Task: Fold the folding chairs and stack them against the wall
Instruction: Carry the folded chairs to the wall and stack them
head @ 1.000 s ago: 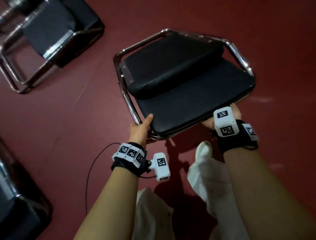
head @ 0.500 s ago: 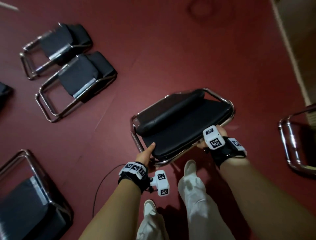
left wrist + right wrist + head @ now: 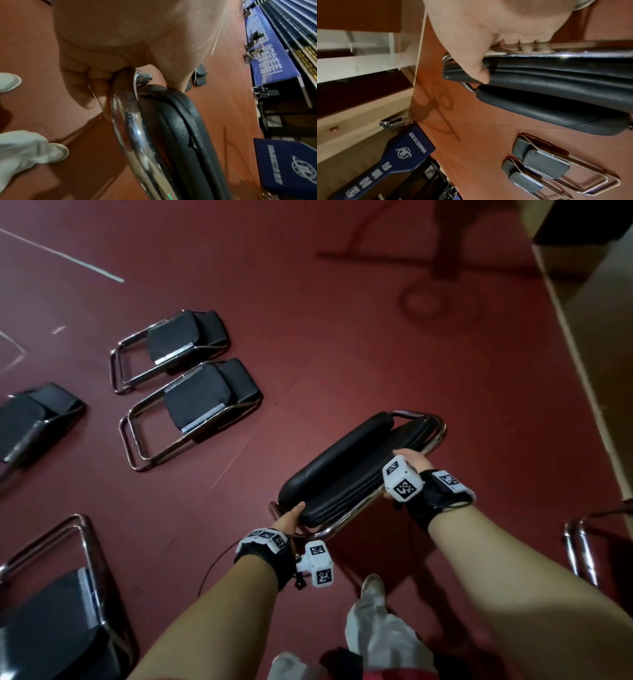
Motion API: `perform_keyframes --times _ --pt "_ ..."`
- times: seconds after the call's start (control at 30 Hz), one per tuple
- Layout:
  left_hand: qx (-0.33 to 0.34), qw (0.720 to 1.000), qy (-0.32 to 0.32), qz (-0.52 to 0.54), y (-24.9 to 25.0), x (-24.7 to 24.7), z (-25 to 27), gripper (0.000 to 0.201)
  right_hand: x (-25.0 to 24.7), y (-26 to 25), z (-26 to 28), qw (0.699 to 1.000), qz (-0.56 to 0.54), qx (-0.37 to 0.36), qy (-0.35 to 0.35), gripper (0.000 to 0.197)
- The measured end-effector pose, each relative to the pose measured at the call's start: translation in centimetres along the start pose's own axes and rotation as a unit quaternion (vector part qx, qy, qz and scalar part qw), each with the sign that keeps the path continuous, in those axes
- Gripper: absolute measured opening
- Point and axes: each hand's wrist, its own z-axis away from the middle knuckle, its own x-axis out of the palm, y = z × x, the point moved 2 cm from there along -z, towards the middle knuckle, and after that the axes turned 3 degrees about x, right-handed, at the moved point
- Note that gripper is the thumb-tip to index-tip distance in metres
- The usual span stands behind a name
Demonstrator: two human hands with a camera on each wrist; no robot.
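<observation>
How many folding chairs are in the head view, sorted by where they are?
Chair held by left hand and right hand: 1
Chairs on the floor, fully in view: 2
Chairs cut off at the picture's edge: 3
Total: 6

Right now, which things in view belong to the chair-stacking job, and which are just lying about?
Part of the job:
- held chair, folded, carried by its chrome frame
- left hand and right hand, both gripping that frame
- two folded chairs flat on the floor
- wall at right

Just lying about:
- blue banner
- white floor line
</observation>
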Motion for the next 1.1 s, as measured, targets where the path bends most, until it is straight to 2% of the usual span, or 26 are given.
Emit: perform_keyframes --times 0.1,0.2,0.3,0.37,0.43,0.5,0.6,0.67,0.73,0.8,0.9,0.93,1.03,1.1 --pt "0.001 0.999 0.02 -0.03 1.2 -0.1 -0.3 0.069 0.2 -1.3 0.1 0.999 -0.031 0.029 0.007 0.038" --pt "0.01 0.998 0.03 -0.048 2.4 -0.3 0.3 0.052 1.1 -1.9 0.4 1.0 -0.021 0.017 0.01 0.034" --pt "0.016 0.998 0.042 -0.053 2.9 -1.1 -0.6 0.067 2.0 -1.7 1.0 1.0 -0.003 0.008 -0.004 0.031" --pt "0.019 0.998 0.039 -0.046 3.4 -2.0 -1.9 0.064 2.7 -1.4 1.4 1.0 0.013 0.013 -0.006 0.025" --pt "0.026 0.997 0.038 -0.067 4.6 -2.2 0.6 0.058 3.6 -1.0 2.0 0.999 0.029 0.006 -0.019 0.01" --pt "0.035 0.997 0.026 -0.066 5.5 -3.0 1.4 0.048 5.0 -0.3 2.4 0.999 0.021 0.015 -0.041 0.024" --pt "0.04 0.996 0.034 -0.078 6.5 -4.7 -0.2 0.062 7.2 1.0 2.8 0.997 0.05 0.022 -0.055 0.047" --pt "0.044 0.995 0.008 -0.09 7.1 -5.5 -1.2 0.06 8.6 1.6 3.1 0.996 0.065 0.014 -0.057 0.051" --pt "0.054 0.994 -0.012 -0.099 8.2 -5.8 -0.9 0.053 9.5 2.2 3.6 0.995 0.082 0.013 -0.052 0.047" --pt "0.052 0.993 -0.019 -0.1 9.3 -6.5 -1.3 0.059 11.4 2.7 3.7 0.996 0.05 0.028 -0.061 0.049" --pt "0.06 0.992 -0.06 -0.092 11.3 -6.9 0.3 0.044 13.0 4.4 -0.6 0.996 0.055 0.026 -0.063 0.083" --pt "0.055 0.992 -0.077 -0.079 12.0 -7.3 1.2 0.037 13.8 4.8 -0.9 0.995 0.061 0.036 -0.075 0.082" --pt "0.025 0.992 -0.113 -0.047 13.1 -8.6 2.0 0.028 17.2 5.5 4.0 0.992 0.048 0.062 -0.096 0.045" --pt "0.001 0.991 -0.128 -0.023 13.6 -9.4 2.1 0.028 18.7 6.3 4.4 0.99 0.019 0.07 -0.12 0.036"
